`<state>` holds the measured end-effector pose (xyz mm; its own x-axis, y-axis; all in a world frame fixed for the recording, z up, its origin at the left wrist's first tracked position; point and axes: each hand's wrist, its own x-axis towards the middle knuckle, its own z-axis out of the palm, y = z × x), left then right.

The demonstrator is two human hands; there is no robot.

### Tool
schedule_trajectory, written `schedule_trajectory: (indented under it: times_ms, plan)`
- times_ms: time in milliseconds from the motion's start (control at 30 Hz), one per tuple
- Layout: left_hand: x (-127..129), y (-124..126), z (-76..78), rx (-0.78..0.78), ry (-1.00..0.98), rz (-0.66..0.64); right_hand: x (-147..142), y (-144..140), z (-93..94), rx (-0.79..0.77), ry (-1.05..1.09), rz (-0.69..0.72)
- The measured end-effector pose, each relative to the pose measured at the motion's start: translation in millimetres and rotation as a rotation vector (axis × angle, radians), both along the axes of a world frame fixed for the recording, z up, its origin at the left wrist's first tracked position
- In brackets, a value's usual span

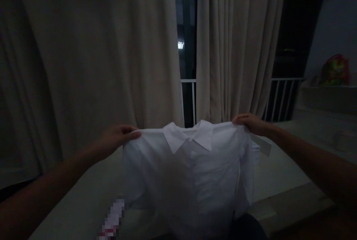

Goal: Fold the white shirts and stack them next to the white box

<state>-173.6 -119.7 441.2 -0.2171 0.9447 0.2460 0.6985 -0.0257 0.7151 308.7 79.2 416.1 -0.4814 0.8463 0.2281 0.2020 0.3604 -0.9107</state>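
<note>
White, soft-looking cloth forms the collared shirt (178,184), which hangs spread in the air between the two hands, above a pale flat surface (281,169). Its two collar points face the camera, and its lower part runs to the bottom of the view. The left hand (125,134) pinches one shoulder of the shirt between thumb and fingers; the right hand (251,123) grips the other shoulder, so the top seam is drawn nearly straight.

Just behind the shirt, on the right hand's side, show a flat pale rectangular piece (263,146) and a small whitish folded cloth (256,153); whether they touch the shirt is unclear. The pale surface's near right edge slants past the shirt's lower side, by a dark rounded shape (248,227) too dim to name. Toward the lower left is a whitish strip with a reddish band (113,216), blurred into blocks.

Beyond, a long beige fabric curtain (111,54) and a second, pleated beige curtain (237,46) flank a narrow dark gap with a white metal railing (188,81). At far right, a red-and-green bag (336,70) rests on a dim ledge (329,100).
</note>
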Motion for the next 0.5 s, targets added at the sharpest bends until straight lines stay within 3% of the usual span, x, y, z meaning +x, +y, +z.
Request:
schedule_trajectory:
  times_ms: [133, 233, 300, 367, 500]
  plan:
    - [16.3, -24.6, 64.1, 0.437, 0.223, 0.294, 1.0, -16.8, 56.6, 0.249, -0.006, -0.123]
    - [28.0, -34.7, 91.9, 0.618, 0.464, 0.408, -4.2, -23.6, 90.3, 0.551, -0.016, -0.306]
    - [28.4, -32.4, 92.1, 0.526, 0.625, 0.372, -8.6, -21.9, 95.7, 0.686, -0.096, -0.365]
    - [23.3, -26.7, 81.6, 0.386, 0.691, 0.284, -10.9, -16.0, 87.9, 0.725, -0.196, -0.369]
    - [11.0, -23.7, 58.0, 0.219, 0.477, 0.110, -4.7, -1.0, 59.5, 0.648, -0.253, -0.349]
